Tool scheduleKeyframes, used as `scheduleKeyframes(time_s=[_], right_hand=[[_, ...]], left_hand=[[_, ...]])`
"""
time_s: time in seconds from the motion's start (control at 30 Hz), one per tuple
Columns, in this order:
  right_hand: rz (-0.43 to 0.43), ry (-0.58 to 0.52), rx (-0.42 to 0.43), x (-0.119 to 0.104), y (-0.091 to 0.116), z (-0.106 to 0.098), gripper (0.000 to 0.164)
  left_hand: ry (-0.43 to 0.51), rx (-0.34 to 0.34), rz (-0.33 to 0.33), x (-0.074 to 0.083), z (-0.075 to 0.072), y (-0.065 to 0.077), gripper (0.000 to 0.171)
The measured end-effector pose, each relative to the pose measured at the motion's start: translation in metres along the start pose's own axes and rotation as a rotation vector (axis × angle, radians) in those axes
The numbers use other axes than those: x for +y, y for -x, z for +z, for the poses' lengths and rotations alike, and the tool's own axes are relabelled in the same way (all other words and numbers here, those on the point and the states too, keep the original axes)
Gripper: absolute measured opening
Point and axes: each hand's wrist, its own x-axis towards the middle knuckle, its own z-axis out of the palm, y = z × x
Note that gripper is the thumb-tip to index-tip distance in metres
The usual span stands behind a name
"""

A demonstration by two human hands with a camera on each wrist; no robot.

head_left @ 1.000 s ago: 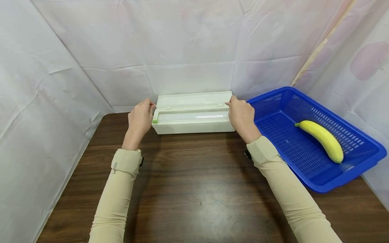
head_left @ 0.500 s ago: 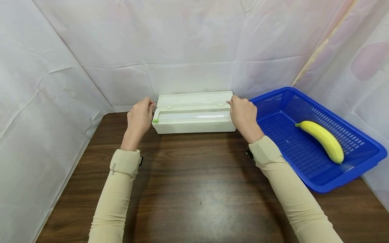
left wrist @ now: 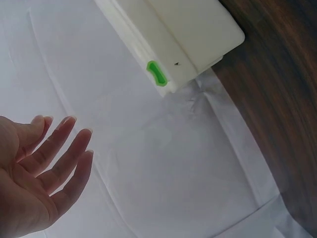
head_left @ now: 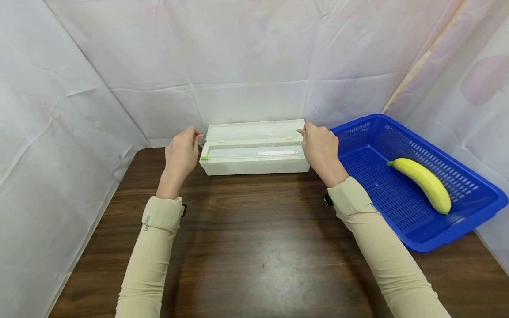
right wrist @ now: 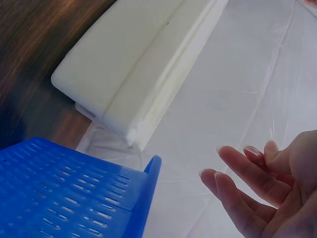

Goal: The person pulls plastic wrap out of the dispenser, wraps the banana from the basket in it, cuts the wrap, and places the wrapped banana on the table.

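A long white plastic box [head_left: 254, 168] lies lengthwise across a dark brown wood-grain table [head_left: 246, 247]. Its flat white lid [head_left: 254, 129] is tilted back behind it, probably to leave the pale, glossy roll [head_left: 254, 152] inside within reach. A small bright green plastic slider [head_left: 204, 158] sits at the box's left front corner, perhaps parked at the end so that it stays out of the film's way.

A person's bare hands are well apart, one near each end of the box. The left hand [head_left: 180, 150] is just off the left end, thumb and forefinger together; beside them shows a glint of what appears to be thin clear plastic film [head_left: 204, 138]. The right hand [head_left: 319, 148] mirrors it near the right end, also pinching, seemingly on the film's other corner, though the film barely shows there. Both wrist views show a gap between hand and box. The wide grip seems meant to keep the film flat and evenly stretched.

Right of the box stands a blue perforated plastic basket [head_left: 354, 172]; in it lies a curved yellow banana [head_left: 423, 183], likely kept aside from the working area. Behind the box hangs a creased white sheet [head_left: 246, 57] with faint pink patches.
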Motion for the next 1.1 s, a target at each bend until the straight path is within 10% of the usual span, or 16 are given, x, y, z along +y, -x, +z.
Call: scheduleKeyframes(time_s=[1.1], right_hand=[[-0.006,-0.06,0.093,-0.003,-0.005,-0.017,0.031]], left_hand=[[0.036,0.073,-0.017,0.011,-0.018,-0.007,0.022]])
